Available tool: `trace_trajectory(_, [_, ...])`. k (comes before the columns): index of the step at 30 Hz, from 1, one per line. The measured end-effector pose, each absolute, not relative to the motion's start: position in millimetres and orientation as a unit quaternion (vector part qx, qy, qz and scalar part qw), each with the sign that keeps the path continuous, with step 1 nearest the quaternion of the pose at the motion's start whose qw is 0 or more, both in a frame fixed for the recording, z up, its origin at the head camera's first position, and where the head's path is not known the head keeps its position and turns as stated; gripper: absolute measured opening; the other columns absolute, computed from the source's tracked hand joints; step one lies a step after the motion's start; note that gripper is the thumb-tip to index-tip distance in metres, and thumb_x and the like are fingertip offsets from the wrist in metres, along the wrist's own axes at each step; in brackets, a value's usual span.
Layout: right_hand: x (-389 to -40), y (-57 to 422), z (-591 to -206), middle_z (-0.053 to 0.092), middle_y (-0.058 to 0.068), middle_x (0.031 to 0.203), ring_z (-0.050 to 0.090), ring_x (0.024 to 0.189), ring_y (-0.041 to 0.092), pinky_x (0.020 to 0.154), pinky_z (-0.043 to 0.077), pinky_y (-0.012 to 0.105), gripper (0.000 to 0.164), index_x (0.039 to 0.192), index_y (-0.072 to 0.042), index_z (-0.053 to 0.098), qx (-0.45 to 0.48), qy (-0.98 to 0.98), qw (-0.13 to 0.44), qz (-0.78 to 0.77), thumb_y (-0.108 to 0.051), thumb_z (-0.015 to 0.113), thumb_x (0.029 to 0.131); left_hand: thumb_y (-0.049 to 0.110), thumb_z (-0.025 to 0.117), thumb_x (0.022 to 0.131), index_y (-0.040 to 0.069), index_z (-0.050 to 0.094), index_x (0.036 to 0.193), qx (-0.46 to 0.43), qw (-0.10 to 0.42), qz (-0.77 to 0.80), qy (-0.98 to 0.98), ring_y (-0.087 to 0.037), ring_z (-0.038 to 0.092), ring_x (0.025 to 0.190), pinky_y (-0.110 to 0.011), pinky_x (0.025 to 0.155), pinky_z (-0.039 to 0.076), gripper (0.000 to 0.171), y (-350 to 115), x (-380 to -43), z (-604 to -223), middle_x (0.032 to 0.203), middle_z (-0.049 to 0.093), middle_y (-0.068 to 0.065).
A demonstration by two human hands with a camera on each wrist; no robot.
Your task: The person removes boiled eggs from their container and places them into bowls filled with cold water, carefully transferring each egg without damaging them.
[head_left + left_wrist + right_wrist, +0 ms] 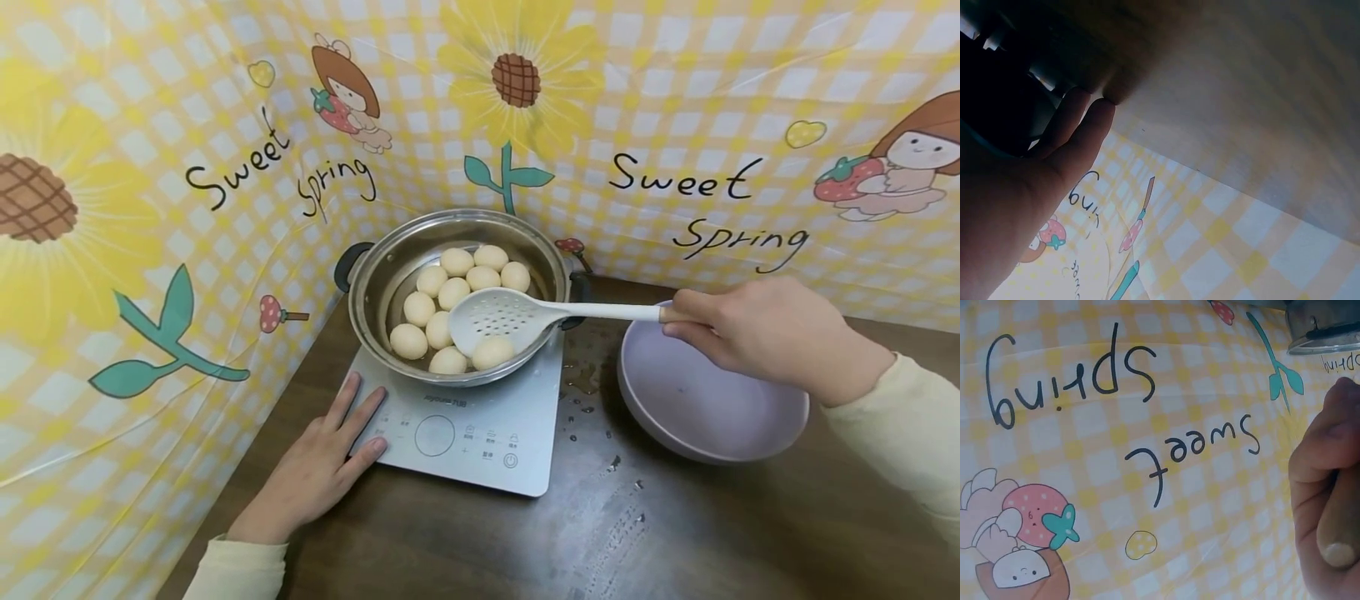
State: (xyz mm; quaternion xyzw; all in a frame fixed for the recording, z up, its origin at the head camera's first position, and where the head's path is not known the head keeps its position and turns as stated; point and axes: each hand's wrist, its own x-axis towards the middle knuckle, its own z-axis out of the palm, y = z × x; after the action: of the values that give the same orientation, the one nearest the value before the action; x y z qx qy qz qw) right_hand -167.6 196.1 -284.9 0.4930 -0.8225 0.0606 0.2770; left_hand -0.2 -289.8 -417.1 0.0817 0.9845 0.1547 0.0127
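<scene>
The white perforated spoon (480, 315) is inside the steel pot (403, 250), among the pale eggs (453, 293); one egg is at the lower edge of the spoon, but whether it lies in it or only against it, one cannot tell. The right hand (772, 337) grips the end of the spoon handle with curled fingers, above the lilac bowl (705, 417). The pot stands on a white cooker (528, 417), and the left hand (318, 458) touches the left edge of this cooker, its fingers extended and spread. Water drops (582, 385) lie on the brown table (420, 542), between cooker and bowl. Behind stands a yellow checked cloth (675, 83) with printed flowers
</scene>
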Motion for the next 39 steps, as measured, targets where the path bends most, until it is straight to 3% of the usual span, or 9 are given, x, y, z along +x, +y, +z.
trace_trajectory(4, [-171,194,-283,0.022,-0.017,0.052,0.021,0.038,0.006,0.035,0.020,0.030,0.050,0.080,-0.021,0.054,0.504,-0.826,0.247,0.057,-0.059,0.033,0.106,0.046,0.049,0.106,0.026,0.026,0.162,0.086,0.012,0.156,0.984,-0.051,0.051,0.121,-0.065,0.087,0.045,0.064,-290,-1,-417,0.169,0.005,-0.011])
trace_trajectory(9, [-174,188,-277,0.024,-0.019,0.054,0.023,0.041,0.004,0.038,0.024,0.028,0.030,0.076,-0.026,0.052,0.508,-0.840,0.184,0.053,-0.041,0.064,0.098,0.046,0.049,0.106,0.026,0.026,0.162,0.085,0.015,0.158,0.984,-0.051,0.050,0.122,-0.065,0.089,0.044,0.064,-289,0,-416,0.169,0.005,-0.011])
trace_trajectory(12, [-176,184,-271,0.026,-0.019,0.054,0.026,0.041,0.003,0.039,0.027,0.028,0.031,0.072,-0.028,0.049,0.501,-0.851,0.150,0.051,-0.032,0.073,0.092,0.047,0.048,0.106,0.027,0.026,0.162,0.083,0.017,0.159,0.984,-0.052,0.050,0.123,-0.065,0.090,0.044,0.064,-289,-1,-415,0.169,0.004,-0.010])
trace_trajectory(17, [-179,178,-262,0.032,-0.017,0.054,0.031,0.043,0.002,0.041,0.030,0.027,0.038,0.069,-0.030,0.044,0.481,-0.871,0.079,0.058,-0.034,0.069,0.097,0.047,0.048,0.106,0.027,0.026,0.162,0.080,0.020,0.160,0.984,-0.052,0.048,0.124,-0.065,0.093,0.042,0.064,-289,0,-414,0.169,0.004,-0.010])
trace_trajectory(25, [-180,174,-257,0.042,-0.015,0.058,0.039,0.046,0.001,0.044,0.036,0.027,0.027,0.076,-0.031,0.060,0.435,-0.894,-0.051,0.095,-0.037,0.061,0.102,0.047,0.048,0.106,0.026,0.026,0.163,0.084,0.016,0.159,0.984,-0.052,0.050,0.122,-0.065,0.091,0.043,0.064,-289,0,-415,0.169,0.005,-0.011])
trace_trajectory(39, [-178,184,-254,0.044,-0.012,0.060,0.041,0.050,0.004,0.049,0.038,0.027,0.022,0.083,-0.026,0.064,0.395,-0.902,-0.115,0.131,-0.033,0.060,0.104,0.047,0.048,0.106,0.026,0.025,0.163,0.084,0.014,0.161,0.983,-0.053,0.049,0.123,-0.067,0.091,0.043,0.064,-289,1,-415,0.169,0.004,-0.011])
